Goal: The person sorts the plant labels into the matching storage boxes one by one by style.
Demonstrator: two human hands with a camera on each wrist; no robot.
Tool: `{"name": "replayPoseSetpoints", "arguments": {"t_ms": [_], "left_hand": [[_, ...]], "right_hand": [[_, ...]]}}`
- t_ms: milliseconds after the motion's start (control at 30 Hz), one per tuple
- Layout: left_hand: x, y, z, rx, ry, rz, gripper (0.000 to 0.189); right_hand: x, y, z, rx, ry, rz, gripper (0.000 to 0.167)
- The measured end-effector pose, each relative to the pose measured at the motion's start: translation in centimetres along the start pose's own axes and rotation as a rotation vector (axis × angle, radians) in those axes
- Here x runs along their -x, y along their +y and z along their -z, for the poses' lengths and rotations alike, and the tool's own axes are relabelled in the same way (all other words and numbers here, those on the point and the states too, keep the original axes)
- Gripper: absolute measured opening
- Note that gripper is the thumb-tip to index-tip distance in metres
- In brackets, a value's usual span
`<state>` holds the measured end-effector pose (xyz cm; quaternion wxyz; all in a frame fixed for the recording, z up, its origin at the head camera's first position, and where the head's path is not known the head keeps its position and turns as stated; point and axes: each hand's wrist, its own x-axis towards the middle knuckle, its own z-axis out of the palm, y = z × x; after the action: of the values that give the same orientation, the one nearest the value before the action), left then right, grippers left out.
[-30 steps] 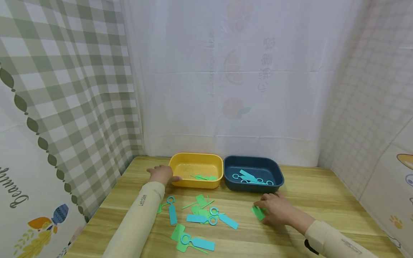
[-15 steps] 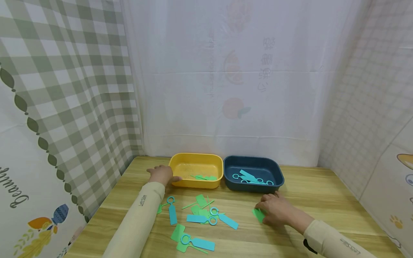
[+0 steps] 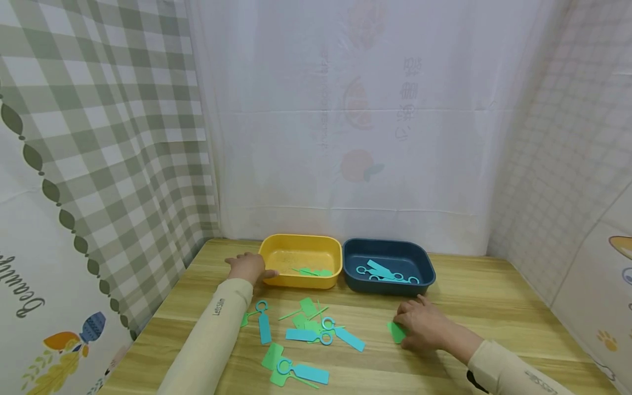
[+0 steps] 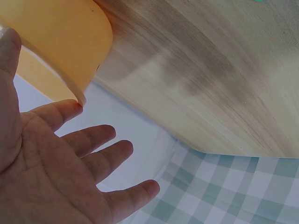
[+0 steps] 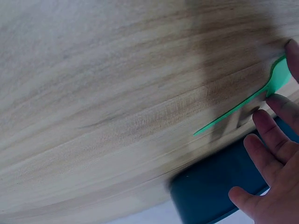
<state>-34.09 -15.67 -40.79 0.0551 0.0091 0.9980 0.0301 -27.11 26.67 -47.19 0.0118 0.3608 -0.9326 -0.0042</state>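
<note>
My left hand (image 3: 247, 267) is at the left end of the yellow bin (image 3: 299, 281). In the left wrist view its fingers are spread and fairly straight, with the index fingertip touching the rim of the yellow bin (image 4: 70, 35). My right hand (image 3: 425, 325) is over the table in front of the dark blue bin (image 3: 382, 286). Its thumb and index finger pinch a green tag (image 3: 397, 332). From the right wrist, the green tag (image 5: 279, 77) shows a thin straight tail pointing away from the hand; part of its flat end is hidden by the fingers.
Green tags (image 3: 307, 307) and blue ring-ended tags (image 3: 349, 339) lie scattered across the middle and left of the wooden table (image 3: 474, 285). A few green tags lie in the yellow bin, several blue ones in the dark blue bin. Curtains hang behind and on both sides.
My right hand has shifted slightly right and toward me, with the green tag moving a little along with it. My left hand stays at the yellow bin.
</note>
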Motion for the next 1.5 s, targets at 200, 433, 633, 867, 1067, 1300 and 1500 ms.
{"name": "replayPoseSetpoints", "arguments": {"t_ms": [200, 433, 633, 867, 1067, 1300, 1500], "left_hand": [[-0.21, -0.04, -0.13, -0.003, 0.005, 0.005, 0.073], [0.02, -0.01, -0.08, -0.007, 0.010, 0.002, 0.073], [-0.16, -0.11, -0.22, -0.004, 0.005, 0.003, 0.073], [-0.45, -0.22, -0.40, -0.005, -0.006, 0.006, 0.074], [-0.48, -0.20, -0.47, -0.001, -0.001, 0.005, 0.073], [-0.43, -0.14, -0.41, 0.000, -0.006, 0.008, 0.073], [-0.34, -0.08, -0.28, 0.000, -0.014, 0.009, 0.072]], "right_hand": [[0.02, 0.11, 0.25, 0.016, 0.006, 0.032, 0.039], [0.27, 0.29, 0.45, 0.030, 0.002, 0.070, 0.042], [0.42, 0.25, 0.45, 0.038, 0.029, 0.092, 0.043], [0.25, 0.51, 0.29, 0.037, 0.020, 0.095, 0.039], [0.32, 0.70, 0.06, 0.013, 0.014, 0.079, 0.038], [0.27, 0.41, 0.01, -0.029, 0.029, 0.023, 0.036], [-0.01, 0.09, 0.44, -0.056, 0.066, -0.025, 0.034]]}}
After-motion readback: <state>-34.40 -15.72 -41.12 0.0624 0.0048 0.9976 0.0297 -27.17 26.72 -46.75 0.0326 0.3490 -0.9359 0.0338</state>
